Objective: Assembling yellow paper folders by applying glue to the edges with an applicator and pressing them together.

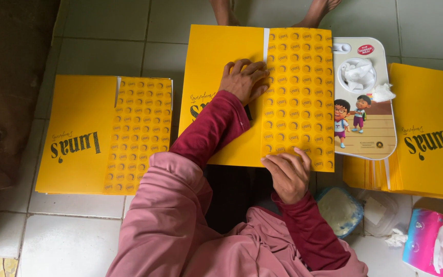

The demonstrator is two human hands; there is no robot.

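Nearest the camera, one pink tissue pack (433,241) sits at the lower right, with one clear lidded tub (340,209) of pale paste and one empty clear lid (378,211) just left of it. Up a little, the right hand (288,174) lies flat, fingers spread, on the near edge of the middle yellow sheet (232,48), gripping nothing. Further on, the left hand (243,79) presses open-palmed along the seam where the plain half meets the dotted flap, also grasping nothing. That sheet lies on the white tile floor (73,236) right before the person. One more yellow sheet (80,133) rests well apart to the left, one yellow stack (426,138) to the right. Between centre and stack sits one cartoon-printed board (365,128) bearing crumpled tissue. Farthest off, two bare feet (316,10) of another person.
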